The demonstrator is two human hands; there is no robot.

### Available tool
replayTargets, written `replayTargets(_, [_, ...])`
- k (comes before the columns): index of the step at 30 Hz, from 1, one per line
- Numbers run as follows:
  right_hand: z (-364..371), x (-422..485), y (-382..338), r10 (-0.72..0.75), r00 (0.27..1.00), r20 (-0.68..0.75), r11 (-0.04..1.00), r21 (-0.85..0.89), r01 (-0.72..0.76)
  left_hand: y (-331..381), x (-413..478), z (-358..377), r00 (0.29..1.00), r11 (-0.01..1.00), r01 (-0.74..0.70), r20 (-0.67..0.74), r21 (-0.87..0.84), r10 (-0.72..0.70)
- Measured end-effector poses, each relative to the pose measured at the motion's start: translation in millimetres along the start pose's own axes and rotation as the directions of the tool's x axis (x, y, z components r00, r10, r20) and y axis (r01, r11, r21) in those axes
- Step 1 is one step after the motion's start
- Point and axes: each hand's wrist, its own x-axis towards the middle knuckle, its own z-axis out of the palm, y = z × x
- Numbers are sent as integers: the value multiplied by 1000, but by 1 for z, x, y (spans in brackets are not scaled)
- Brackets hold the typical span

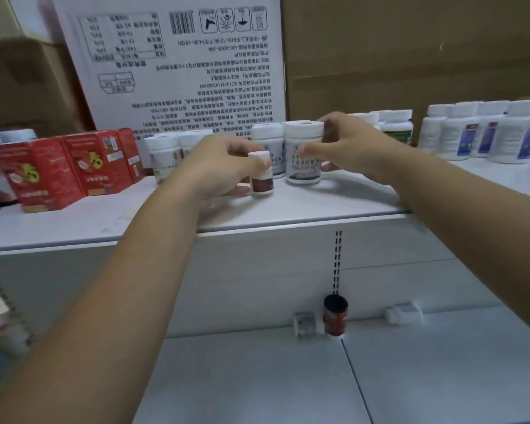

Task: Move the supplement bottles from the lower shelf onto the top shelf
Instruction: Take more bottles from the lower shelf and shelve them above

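On the top shelf (110, 221) my left hand (218, 169) grips a small white-capped bottle with a dark red label (261, 175), standing upright. My right hand (352, 148) curls round a larger white bottle (303, 151) beside it, also upright on the shelf. More white bottles (166, 151) stand behind my left hand. On the lower shelf (288, 377) stands a dark bottle with a red label (335, 315). Beside it lie a small bottle on its side (305, 324) and a white bottle on its side (403, 313).
Red boxes (62, 172) line the top shelf's left. A row of white bottles with blue labels (484, 133) and green-labelled bottles (395, 125) stand at the right. A white printed carton (172, 65) and brown cartons (410, 50) rise behind.
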Motion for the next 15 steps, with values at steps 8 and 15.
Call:
replayTargets(8, [6, -2, 3, -14, 997, -73, 995, -97, 7, -3, -4, 1, 996, 992, -88, -2, 93, 89])
replayTargets(15, [1, -6, 4, 25, 994, -110, 987, -154, -42, -2, -9, 1, 995, 991, -101, -3, 86, 101])
